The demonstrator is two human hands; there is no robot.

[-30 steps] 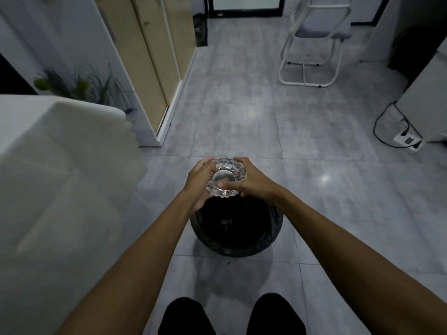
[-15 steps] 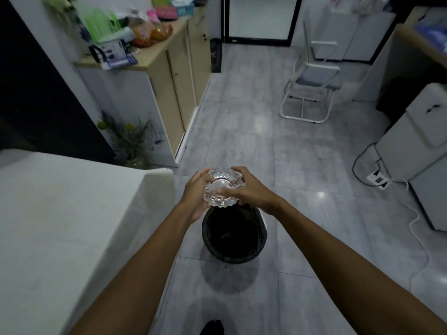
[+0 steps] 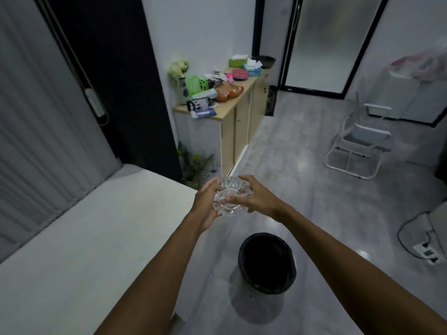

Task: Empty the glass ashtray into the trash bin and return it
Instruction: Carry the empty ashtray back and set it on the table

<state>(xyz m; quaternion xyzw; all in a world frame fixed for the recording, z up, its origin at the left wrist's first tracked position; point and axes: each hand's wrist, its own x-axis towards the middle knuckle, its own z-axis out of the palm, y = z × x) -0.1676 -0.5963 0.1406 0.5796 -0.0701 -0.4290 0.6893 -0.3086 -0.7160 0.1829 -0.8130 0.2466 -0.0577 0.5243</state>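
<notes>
- The glass ashtray (image 3: 231, 199) is gripped between both hands, the left hand (image 3: 206, 206) cupped round its left side and the right hand (image 3: 257, 199) closed over its right rim.
- The ashtray is held in the air, above and beyond the black trash bin (image 3: 267, 262) on the grey floor (image 3: 326, 213).
- A white tabletop (image 3: 79, 233) is seen at the left.

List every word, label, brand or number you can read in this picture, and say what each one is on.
None can be read.
Blue and white packets at the near end of the cabinet top: printing too blurred.
Tissue boxes at the far end: print too small.
Glass ashtray, held in the left hand and right hand: no text.
Trash bin: no text.
</notes>
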